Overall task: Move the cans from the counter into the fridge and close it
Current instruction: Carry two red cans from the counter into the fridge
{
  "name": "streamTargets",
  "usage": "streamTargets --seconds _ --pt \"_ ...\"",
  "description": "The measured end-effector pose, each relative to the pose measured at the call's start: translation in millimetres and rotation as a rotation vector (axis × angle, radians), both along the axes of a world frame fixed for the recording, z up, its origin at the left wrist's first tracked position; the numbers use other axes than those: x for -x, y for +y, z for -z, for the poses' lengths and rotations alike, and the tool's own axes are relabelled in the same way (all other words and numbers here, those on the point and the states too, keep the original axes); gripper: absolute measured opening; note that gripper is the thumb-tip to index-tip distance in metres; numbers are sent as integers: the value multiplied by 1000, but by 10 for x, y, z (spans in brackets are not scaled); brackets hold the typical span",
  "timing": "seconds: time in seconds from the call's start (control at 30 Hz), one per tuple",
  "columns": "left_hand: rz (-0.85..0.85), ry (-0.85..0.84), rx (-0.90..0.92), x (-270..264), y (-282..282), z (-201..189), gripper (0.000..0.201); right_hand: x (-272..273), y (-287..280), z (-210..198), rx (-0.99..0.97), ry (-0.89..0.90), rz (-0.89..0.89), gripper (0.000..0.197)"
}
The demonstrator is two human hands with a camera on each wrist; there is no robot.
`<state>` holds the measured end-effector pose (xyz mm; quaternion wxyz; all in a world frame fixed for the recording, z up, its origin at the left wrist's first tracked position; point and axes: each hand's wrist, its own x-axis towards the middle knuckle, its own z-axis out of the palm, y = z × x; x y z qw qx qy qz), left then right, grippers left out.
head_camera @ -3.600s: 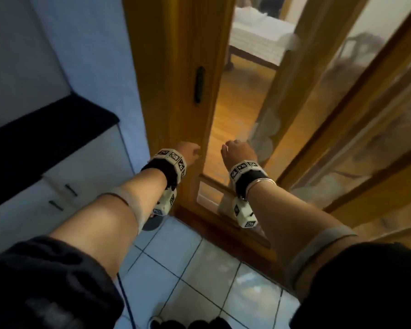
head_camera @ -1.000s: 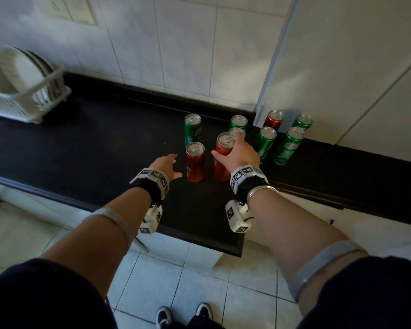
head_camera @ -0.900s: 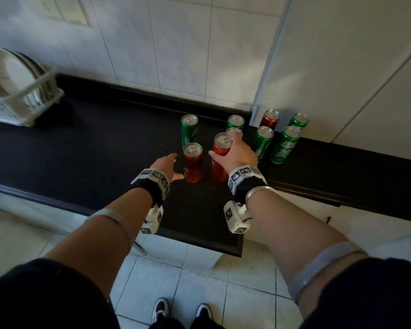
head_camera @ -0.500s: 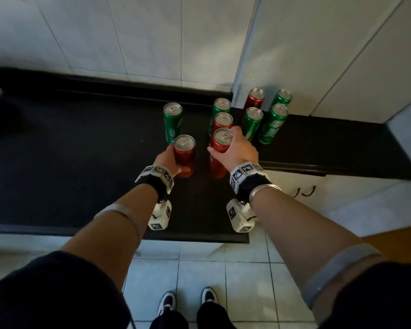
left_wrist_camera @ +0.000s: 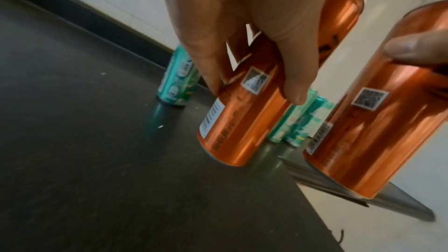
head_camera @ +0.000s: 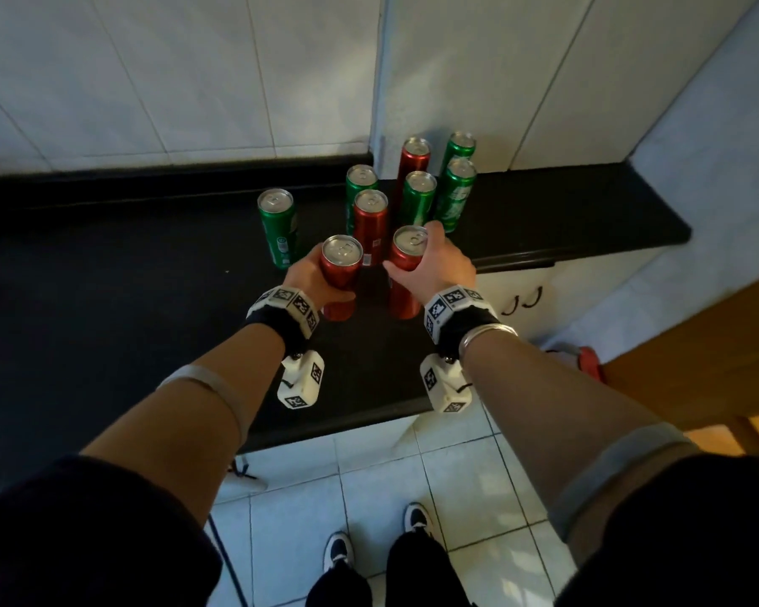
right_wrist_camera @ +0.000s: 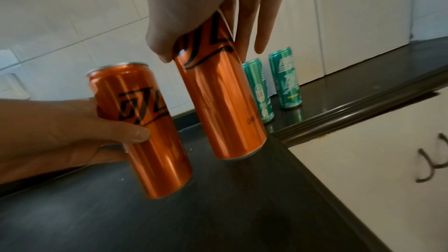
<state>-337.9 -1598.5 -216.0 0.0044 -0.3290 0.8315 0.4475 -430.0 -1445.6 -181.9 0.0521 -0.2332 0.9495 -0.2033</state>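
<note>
Several slim red and green cans stand grouped on the black counter (head_camera: pixel 106 300). My left hand (head_camera: pixel 310 278) grips one red can (head_camera: pixel 340 273) around its upper body. My right hand (head_camera: pixel 437 262) grips a second red can (head_camera: pixel 406 278) near its top. In the left wrist view the left hand's can (left_wrist_camera: pixel 242 122) tilts just above the counter. In the right wrist view the right hand's can (right_wrist_camera: pixel 218 102) hangs a little above the surface too. Behind them stand a green can (head_camera: pixel 277 225), a red can (head_camera: pixel 371 221) and more green cans (head_camera: pixel 456 194). I see no open fridge.
A white tiled wall (head_camera: pixel 172 81) and a white panel (head_camera: pixel 478 81) back the counter. Below the counter's right end is a white cabinet with dark handles (head_camera: pixel 522 302). A wooden door (head_camera: pixel 697 365) stands at the right. Pale floor tiles (head_camera: pixel 456 497) lie under my feet.
My left hand has closed round the left red can, and both held cans have come up off the counter. The view has swung right, and the dish rack has left the frame.
</note>
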Motion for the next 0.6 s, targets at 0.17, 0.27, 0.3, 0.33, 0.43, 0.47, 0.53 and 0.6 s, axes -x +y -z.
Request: streamTargets --seconds 0.17,0.27,0.3,0.33,0.43,0.47,0.53,0.6 --pt "94 52 -42 171 284 -218 88 -3 503 -132 17 -12 111 69" --pt "195 80 -28 329 618 -292 88 8 881 -172 39 -32 193 68" --pt "234 74 -12 390 759 -318 88 14 1017 -182 48 -36 223 68" --pt "267 64 4 462 912 -334 86 21 1168 -190 53 -35 256 69" --pt "346 60 -4 698 1413 -340 81 33 1671 -208 58 -13 360 70" --pt "379 65 -8 771 1595 -340 81 30 1858 -213 57 -5 398 69" --pt "457 61 9 909 1979 -346 82 18 2251 -223 42 11 472 67" --pt "550 59 26 1034 2394 -348 82 3 2670 -231 26 10 556 67"
